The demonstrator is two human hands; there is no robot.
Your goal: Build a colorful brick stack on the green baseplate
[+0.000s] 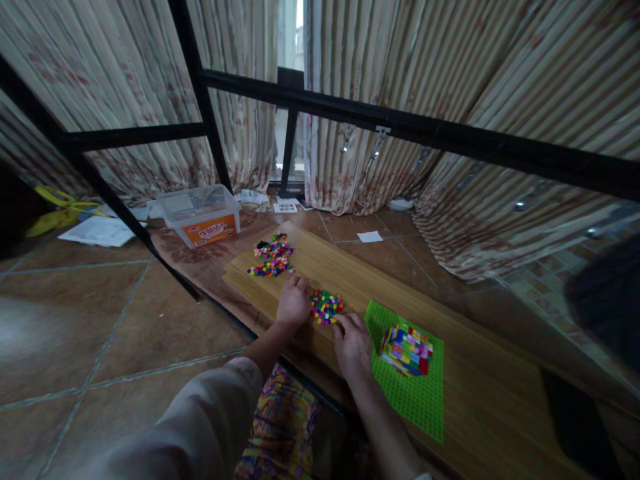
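Note:
A loose heap of small coloured building bricks (pixel 326 307) lies on the wooden board between my two hands. At its left edge is my left hand (pixel 294 301), fingers curled inward and closed; whatever they hold is hidden. My right hand (pixel 353 341) touches the near right side of the heap with thumb and fingers pinched together, and what sits between them is too small to name. Right of that hand lies a green studded baseplate (pixel 415 407). On it stands a stacked block of multicoloured bricks (pixel 409 350).
Another brick pile (pixel 273 257) is at the far left of the wooden board (pixel 480 373). Behind it, a clear plastic tub (pixel 200 210) with an orange label rests on a rug. A black metal frame (pixel 400 123) crosses before the curtains. A dark flat object (pixel 575 420) lies at right.

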